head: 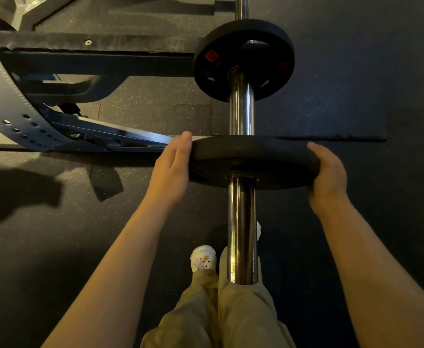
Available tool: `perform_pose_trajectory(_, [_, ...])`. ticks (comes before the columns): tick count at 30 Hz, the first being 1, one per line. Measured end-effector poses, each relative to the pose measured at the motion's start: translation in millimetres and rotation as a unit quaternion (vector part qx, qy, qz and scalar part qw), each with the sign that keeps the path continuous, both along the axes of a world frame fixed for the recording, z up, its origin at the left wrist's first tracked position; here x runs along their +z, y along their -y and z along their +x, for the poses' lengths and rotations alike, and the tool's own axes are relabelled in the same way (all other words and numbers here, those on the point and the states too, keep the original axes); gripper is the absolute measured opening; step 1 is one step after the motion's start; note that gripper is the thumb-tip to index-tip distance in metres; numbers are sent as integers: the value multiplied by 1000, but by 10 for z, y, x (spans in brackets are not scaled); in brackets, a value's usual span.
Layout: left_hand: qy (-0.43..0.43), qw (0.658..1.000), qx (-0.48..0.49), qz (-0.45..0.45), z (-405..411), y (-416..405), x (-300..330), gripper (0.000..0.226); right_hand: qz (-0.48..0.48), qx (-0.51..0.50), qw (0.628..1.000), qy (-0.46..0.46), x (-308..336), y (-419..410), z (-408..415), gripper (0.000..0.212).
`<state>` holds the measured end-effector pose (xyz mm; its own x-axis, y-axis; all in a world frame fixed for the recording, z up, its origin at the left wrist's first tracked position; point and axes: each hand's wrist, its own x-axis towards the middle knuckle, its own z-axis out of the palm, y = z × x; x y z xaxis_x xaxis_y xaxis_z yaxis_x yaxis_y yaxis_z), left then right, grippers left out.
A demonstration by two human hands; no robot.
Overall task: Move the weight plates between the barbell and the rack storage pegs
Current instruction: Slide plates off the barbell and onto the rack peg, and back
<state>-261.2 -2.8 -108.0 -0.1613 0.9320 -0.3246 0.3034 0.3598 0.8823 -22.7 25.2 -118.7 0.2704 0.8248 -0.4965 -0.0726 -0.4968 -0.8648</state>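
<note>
near plate point(253, 156): matte black all over, at the centre of view
far plate point(243, 59): black, with red markings on its face, at 12 o'clock
barbell sleeve point(241, 222): polished chrome silver, with bright highlights
floor point(55, 234): black rubber with fine pale speckles
rack frame point(92, 61): dark navy-black, at 10 o'clock
belt point(2, 96): grey with pale stitching and dark punched holes, at 9 o'clock
trousers point(231, 317): khaki beige, at 6 o'clock
shoe point(203, 258): white with small black dots and a pinkish patch

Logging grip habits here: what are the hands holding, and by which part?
Both hold the near weight plate on the barbell sleeve by its rim: left hand on the left edge, right hand on the right.
</note>
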Motion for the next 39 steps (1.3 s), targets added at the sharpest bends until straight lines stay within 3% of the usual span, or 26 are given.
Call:
perform_pose_trajectory(4, [20, 999, 30, 14, 45, 203, -72, 49, 5, 10, 1000, 5, -19, 215, 11, 40])
perform_pose_trajectory(7, [22, 998, 36, 40, 78, 288, -93, 52, -21, 18, 1000, 5, -26, 273, 41, 41])
perform_pose_trajectory(10, [25, 998, 40, 52, 94, 267, -75, 54, -47, 131, 987, 85, 101, 181, 102, 32])
perform_pose_trajectory(13, [42, 998, 50, 25, 70, 307, -96, 50, 18, 238, 939, 246, 416, 122, 79, 35])
perform_pose_trajectory(17, [49, 995, 80, 12, 86, 401, -115, 45, 185, 269, 896, 302, 804, 86, -420, 40])
perform_pose_trajectory(20, [54, 996, 71, 6, 72, 407, -79, 41, 201, 329, 803, 455, 672, 153, -843, 47])
perform_pose_trajectory(22, [50, 998, 49, 6, 34, 415, -50, 34, 225, 284, 772, 522, 587, 230, -913, 51])
perform_pose_trajectory(25, [-14, 997, 0, 80, -1, 422, -6, 34, 233, 289, 797, 476, 565, 304, -778, 47])
perform_pose_trajectory(28, [-84, 981, 9, 173, 60, 324, 26, 38, 175, 299, 858, 379, 596, 299, -573, 43])
perform_pose_trajectory(31, [-129, 961, -19, 244, 187, 214, 93, 35, 126, 213, 936, 250, 508, 256, -378, 44])
perform_pose_trajectory(33, [-150, 947, -40, 281, 265, 172, 105, 36, 103, 147, 969, 170, 401, 224, -247, 47])
perform_pose_trajectory(39, [-312, 873, 15, 376, 683, 42, 127, 36, -2, 49, 999, 3, 111, 195, -18, 28])
